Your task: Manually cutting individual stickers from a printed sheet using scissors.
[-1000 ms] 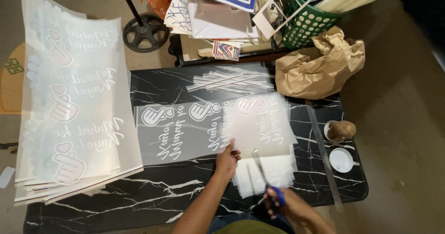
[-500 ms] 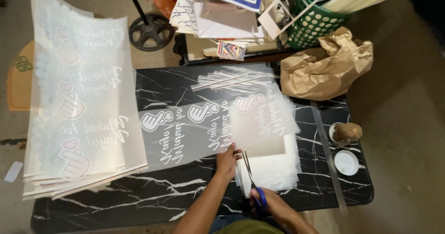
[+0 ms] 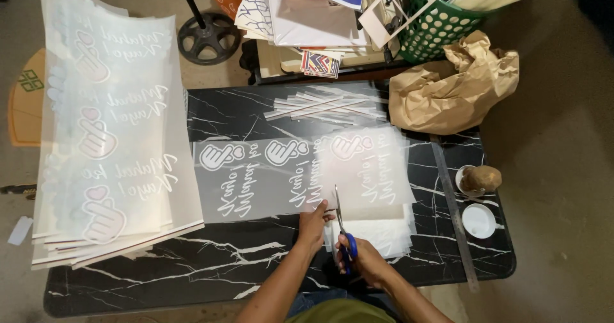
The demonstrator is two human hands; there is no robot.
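Observation:
A long translucent film strip (image 3: 281, 177) printed with white hand-and-heart designs and script lies across the black marble-pattern table (image 3: 160, 278). My left hand (image 3: 313, 222) presses down on the strip's near edge. My right hand (image 3: 359, 261) grips blue-handled scissors (image 3: 344, 228), blades pointing away from me and entering the strip between two designs. Just right of the blades, a stack of cut film pieces (image 3: 377, 224) sits under the strip's right end.
A tall pile of printed film sheets (image 3: 109, 137) covers the table's left end. Thin cut-off strips (image 3: 329, 105) lie at the far edge, beside a crumpled brown paper bag (image 3: 451, 89). A metal ruler (image 3: 454, 211), two small white dishes (image 3: 480, 220) and a green basket (image 3: 441, 25) stand right.
The scissors have swung in from the right onto the strip's near edge. My left hand stayed pressed on the film.

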